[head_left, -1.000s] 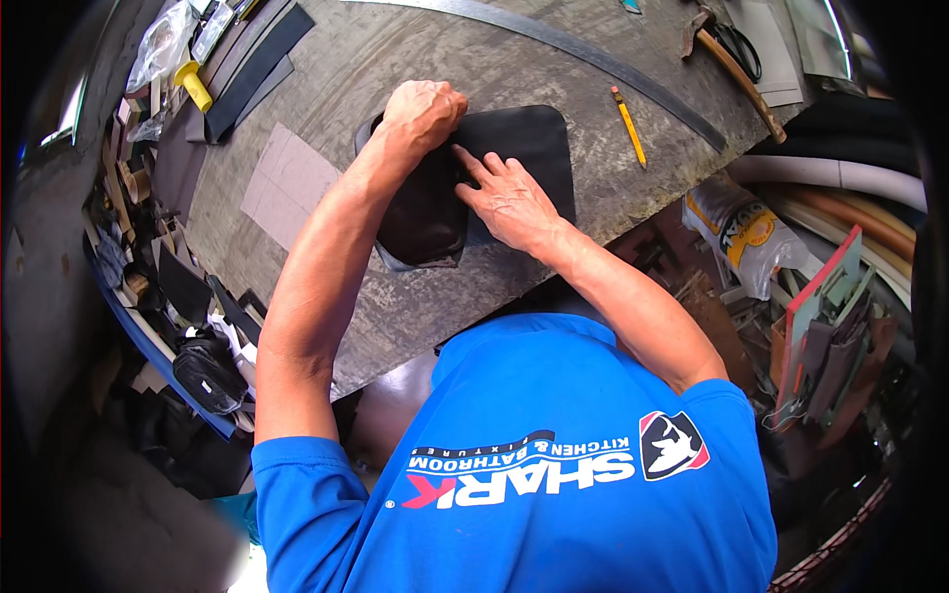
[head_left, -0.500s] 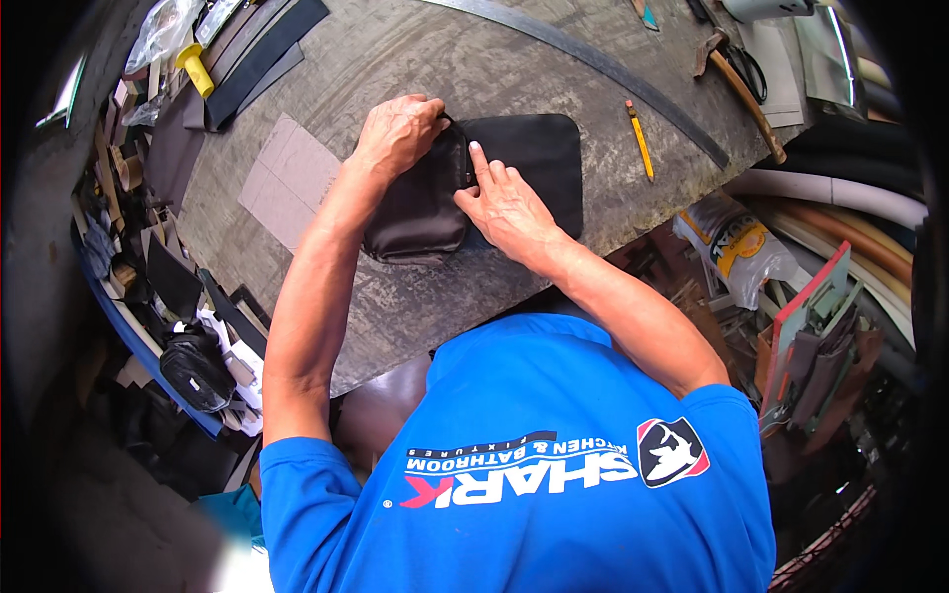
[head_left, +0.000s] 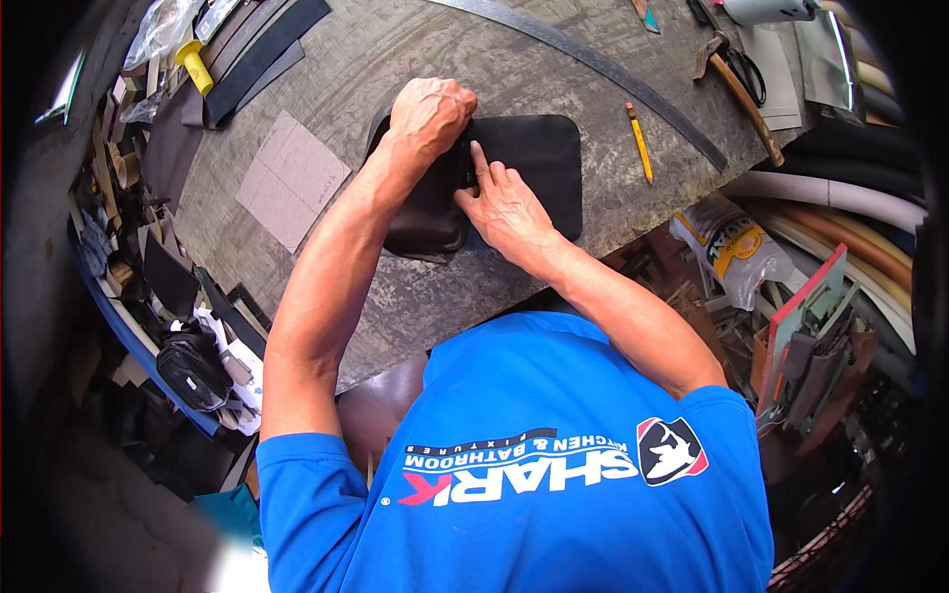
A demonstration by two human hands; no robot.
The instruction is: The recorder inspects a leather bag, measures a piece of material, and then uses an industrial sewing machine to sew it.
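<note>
A black leather piece (head_left: 539, 158) with rounded corners lies on the worn grey workbench (head_left: 395, 59). Its left part overlaps a dark brown piece (head_left: 425, 222). My left hand (head_left: 430, 114) is clenched in a fist on the upper left edge of the black piece, gripping it. My right hand (head_left: 504, 203) lies flat on the leather just below, its index finger stretched up toward the left fist along the seam between the two pieces. What sits under the fist is hidden.
A grey card pattern (head_left: 292, 178) lies left of the leather, and a yellow pencil (head_left: 640, 141) to its right. A long curved metal strip (head_left: 593, 64), a hammer (head_left: 741, 94) and scissors (head_left: 743, 69) lie at the back. Leather scraps crowd the bench's left edge (head_left: 168, 277).
My left fist has stayed on the leather's upper edge. My right hand has slid closer to it, the index finger now pointing up at the fist.
</note>
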